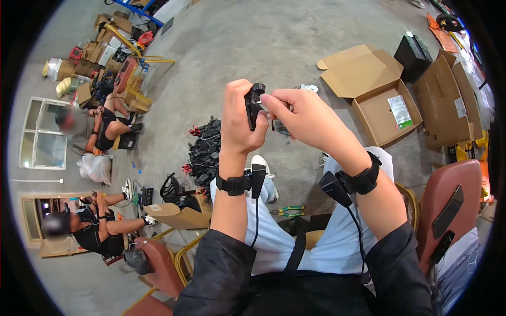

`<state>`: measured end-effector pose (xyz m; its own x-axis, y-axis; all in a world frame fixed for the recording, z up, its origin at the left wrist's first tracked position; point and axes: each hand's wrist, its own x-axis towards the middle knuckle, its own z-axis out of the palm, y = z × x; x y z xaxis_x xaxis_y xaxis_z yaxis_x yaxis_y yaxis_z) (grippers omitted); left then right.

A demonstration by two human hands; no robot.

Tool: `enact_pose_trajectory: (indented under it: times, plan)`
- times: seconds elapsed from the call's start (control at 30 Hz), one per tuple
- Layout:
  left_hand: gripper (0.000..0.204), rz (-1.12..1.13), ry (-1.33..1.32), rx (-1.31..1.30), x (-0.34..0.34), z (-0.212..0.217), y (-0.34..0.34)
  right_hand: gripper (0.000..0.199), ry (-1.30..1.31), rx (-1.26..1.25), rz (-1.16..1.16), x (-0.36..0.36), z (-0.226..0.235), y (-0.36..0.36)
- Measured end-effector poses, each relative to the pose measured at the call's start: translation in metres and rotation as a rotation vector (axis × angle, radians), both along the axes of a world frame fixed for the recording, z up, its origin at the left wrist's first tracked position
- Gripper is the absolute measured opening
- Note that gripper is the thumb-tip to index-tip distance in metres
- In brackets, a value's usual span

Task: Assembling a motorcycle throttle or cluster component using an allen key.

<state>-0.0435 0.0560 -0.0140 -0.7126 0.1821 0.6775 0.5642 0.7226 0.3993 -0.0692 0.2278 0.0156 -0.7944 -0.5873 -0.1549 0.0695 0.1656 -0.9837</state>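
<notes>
In front of me, my left hand (pixel 237 113) is closed around a black plastic part (pixel 254 109), long and notched, held upright. My right hand (pixel 303 111) reaches in from the other side. Its thumb and forefinger are pinched together right at the part's edge. Between those fingertips and the part shows a small pale tip; what it belongs to is too small to make out. Black straps with boxy devices sit on both my wrists, a cable running down from each.
Below my left hand, a pile of black cabled parts (pixel 206 152) with red ends lies on the concrete floor. Green-handled pliers (pixel 289 211) lie near my feet. An open cardboard box (pixel 387 138) stands at right, beside a red chair (pixel 448 210). Two people sit at left.
</notes>
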Motion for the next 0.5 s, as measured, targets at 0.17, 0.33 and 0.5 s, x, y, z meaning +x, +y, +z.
enact_pose_trajectory:
  times: [0.17, 0.33, 0.5]
  plan:
    - [0.034, 0.034, -0.103, 0.116, 0.025, -0.001, -0.012, 0.025, 0.840, -0.015, 0.002, 0.003, -0.020, -0.018]
    - [0.033, 0.021, -0.121, 0.247, 0.025, -0.015, -0.036, 0.024, 0.940, -0.005, -0.003, 0.009, -0.019, -0.038]
    - [0.038, 0.009, -0.130, 0.204, 0.030, 0.005, -0.053, 0.028, 0.482, -0.060, 0.059, 0.011, -0.001, -0.053]
